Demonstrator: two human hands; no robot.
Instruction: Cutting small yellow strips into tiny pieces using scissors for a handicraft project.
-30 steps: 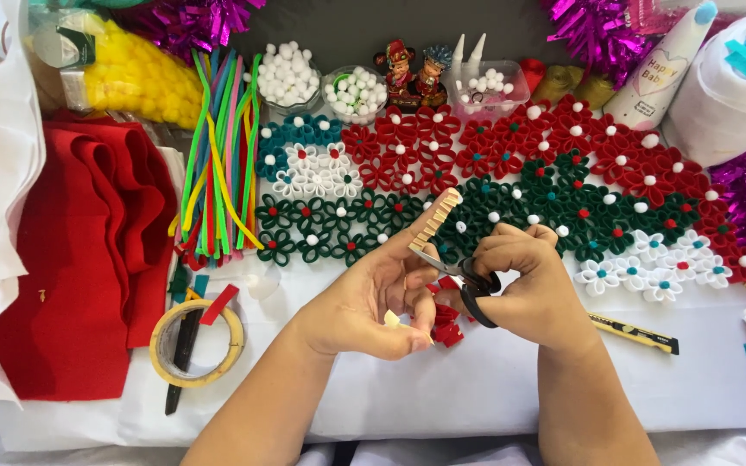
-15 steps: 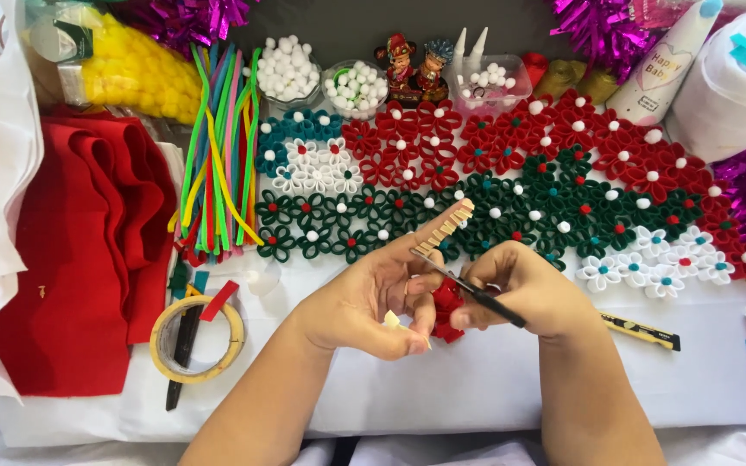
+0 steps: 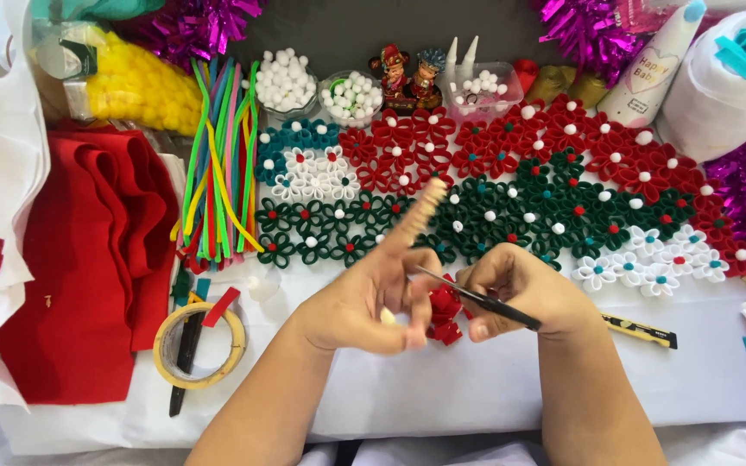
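The white surface [image 3: 477,388] carries it all; red felt [image 3: 88,259] lies folded at my far left, and a wide mat of red, green and white flowers [image 3: 511,185] spreads across the back; a bundle of pipe cleaners [image 3: 218,164] runs away from me between felt and flowers; a tape roll [image 3: 199,343] sits near my left forearm, a yellow knife [image 3: 641,330] just beyond my right wrist.

My left hand [image 3: 364,298] has its grip closed on a cream strip [image 3: 418,210], pinched at its lower end; the strip's long axis rises up and slightly right, away from me, its top blurred over the green flowers.

My right hand [image 3: 533,289] has its grip closed around the scissors [image 3: 477,299]; the blades point left and slightly up, toward the left fingers and the strip's base; I cannot tell how far the blades gape.

The strip lies up and left of the scissors, the left hand nearer it; red scraps [image 3: 445,311] rest on the surface between both hands.
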